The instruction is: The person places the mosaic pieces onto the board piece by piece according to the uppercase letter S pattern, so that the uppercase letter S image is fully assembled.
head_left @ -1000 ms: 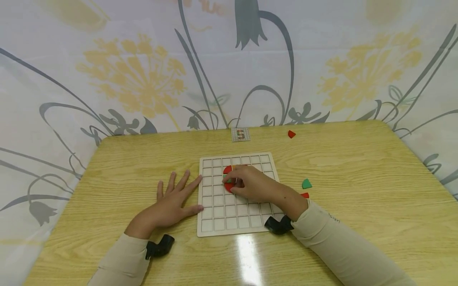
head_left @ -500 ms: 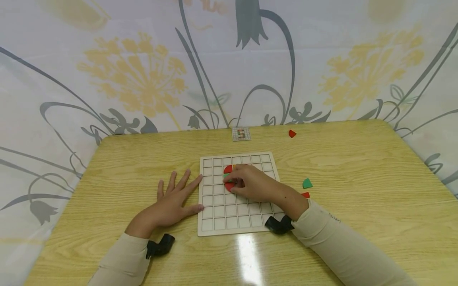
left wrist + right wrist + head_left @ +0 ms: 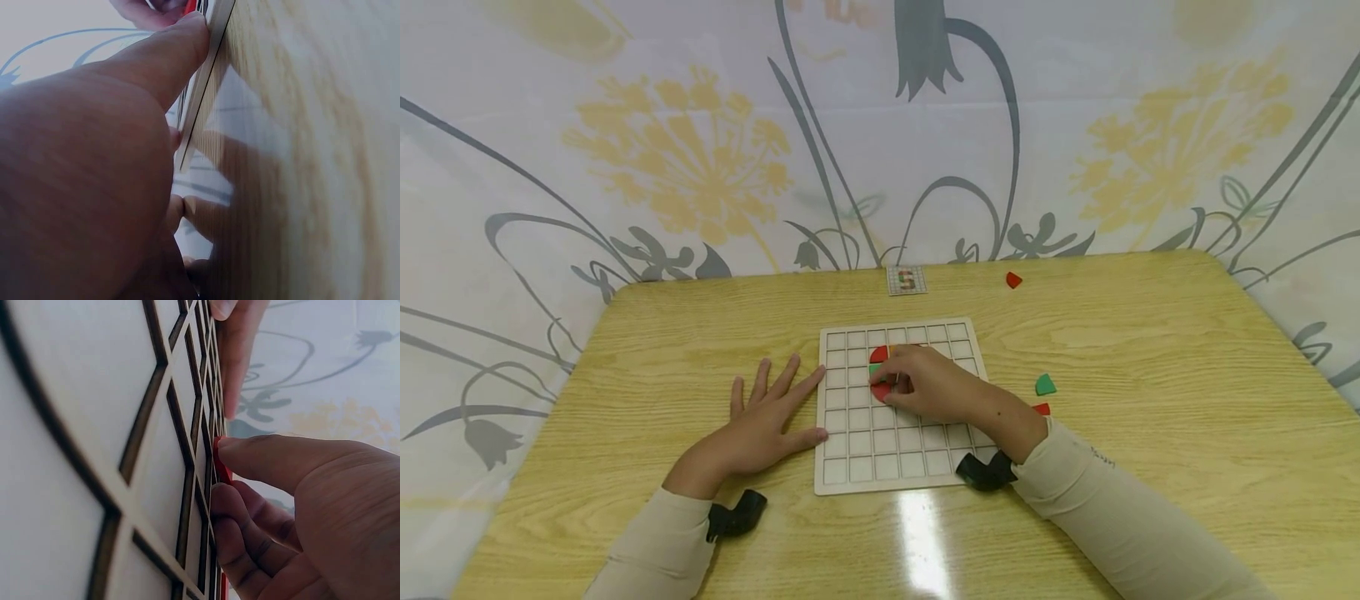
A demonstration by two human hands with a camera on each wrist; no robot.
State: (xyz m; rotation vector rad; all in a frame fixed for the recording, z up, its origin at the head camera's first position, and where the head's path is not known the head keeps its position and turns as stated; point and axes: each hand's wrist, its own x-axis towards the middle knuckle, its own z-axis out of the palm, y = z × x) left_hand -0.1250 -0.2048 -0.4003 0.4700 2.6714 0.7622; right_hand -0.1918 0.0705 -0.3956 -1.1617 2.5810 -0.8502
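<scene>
A white gridded board (image 3: 857, 446) lies flat on the table. My left hand (image 3: 756, 433) rests on the wood at its left, fingers spread, with thumb and index fingertip at the board's edge. Over the upper middle of the grid, my right hand (image 3: 932, 385) pinches a red quarter-round piece (image 3: 880, 392); the thumb presses on that piece (image 3: 220, 456) in the right wrist view. Just above it on the grid sit a green piece (image 3: 876, 369) and another red rounded piece (image 3: 878, 356). A bit of orange shows beside them. The right hand hides the cells under it.
Behind the board lies a small pattern card (image 3: 907, 281) with an S-like figure. Loose pieces lie to the right: a red one (image 3: 1014, 280) at the back, a green one (image 3: 1045, 385), and another red one (image 3: 1041, 409) partly behind the right forearm. A flower-printed curtain (image 3: 865, 150) stands behind the table.
Both hands keep practically the same places and poses. The whole head view has shifted very slightly; the pieces and board lie as before.
</scene>
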